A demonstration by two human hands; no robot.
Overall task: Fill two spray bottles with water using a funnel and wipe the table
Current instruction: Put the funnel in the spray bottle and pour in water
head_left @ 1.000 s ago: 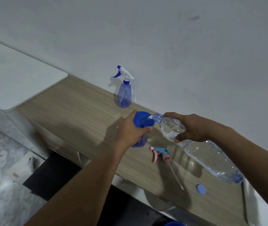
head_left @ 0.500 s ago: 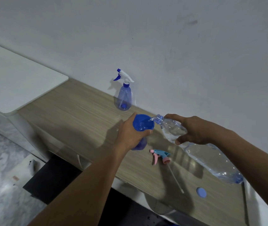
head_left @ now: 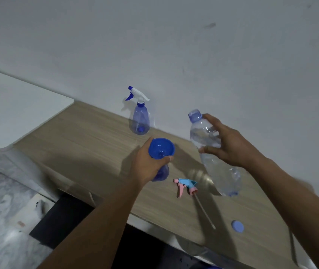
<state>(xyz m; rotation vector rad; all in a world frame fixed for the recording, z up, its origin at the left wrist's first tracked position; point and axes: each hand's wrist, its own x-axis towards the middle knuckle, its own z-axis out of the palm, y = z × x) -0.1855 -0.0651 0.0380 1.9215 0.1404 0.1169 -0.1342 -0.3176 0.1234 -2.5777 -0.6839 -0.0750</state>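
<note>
— Where's the funnel [head_left: 161,148]?
— In the open spray bottle [head_left: 161,172] on the bench [head_left: 89,144]; left hand [head_left: 148,165] fingers wrap it.
— The right hand [head_left: 230,147]?
— Fingers clasp the water bottle [head_left: 212,152], mouth up.
</note>
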